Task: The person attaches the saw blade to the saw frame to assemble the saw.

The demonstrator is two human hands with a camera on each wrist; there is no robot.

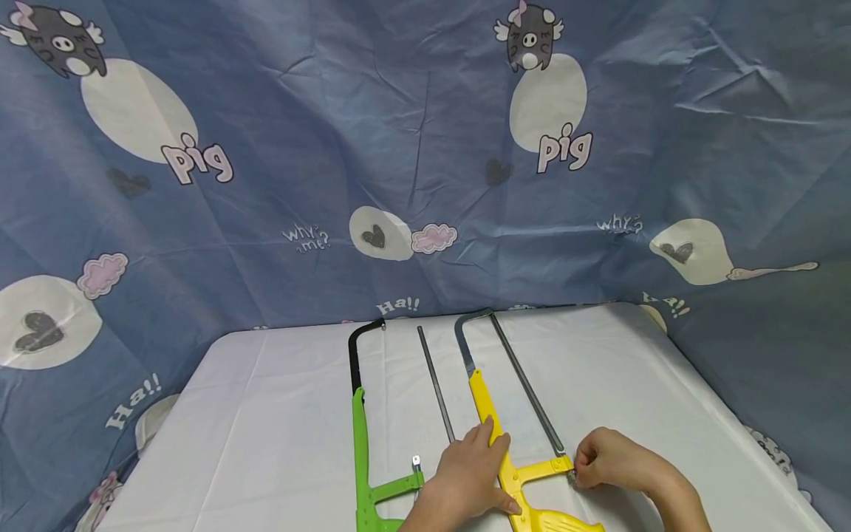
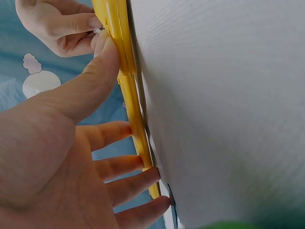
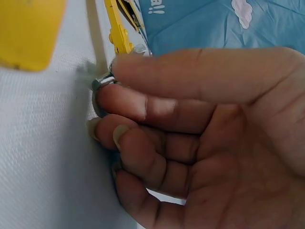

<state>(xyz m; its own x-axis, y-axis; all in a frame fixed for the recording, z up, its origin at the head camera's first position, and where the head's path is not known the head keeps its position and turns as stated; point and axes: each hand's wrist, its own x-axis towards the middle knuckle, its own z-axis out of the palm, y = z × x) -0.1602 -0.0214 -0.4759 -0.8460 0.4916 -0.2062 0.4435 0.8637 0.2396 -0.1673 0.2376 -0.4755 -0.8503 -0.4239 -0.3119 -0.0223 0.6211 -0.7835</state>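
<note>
Under the left hand (image 1: pixel 468 476) lies the yellow saw (image 1: pixel 505 458), pressed flat on the table (image 1: pixel 266 414) with spread fingers. Just beside it, the right hand (image 1: pixel 608 462) pinches the small metal nut (image 3: pixel 102 81) at the blade's (image 1: pixel 525 384) near end. The step seems to be adjusting the blade tension; next probably calls for steady turning while the frame is kept from sliding.

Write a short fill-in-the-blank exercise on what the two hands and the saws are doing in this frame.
1. The left hand presses down on the frame of the ____ hacksaw.
2. The right hand pinches a small ____ nut at the blade's near end.
3. A loose blade lies between the yellow hacksaw and the ____ hacksaw.

Missing words: yellow; metal; green
</note>
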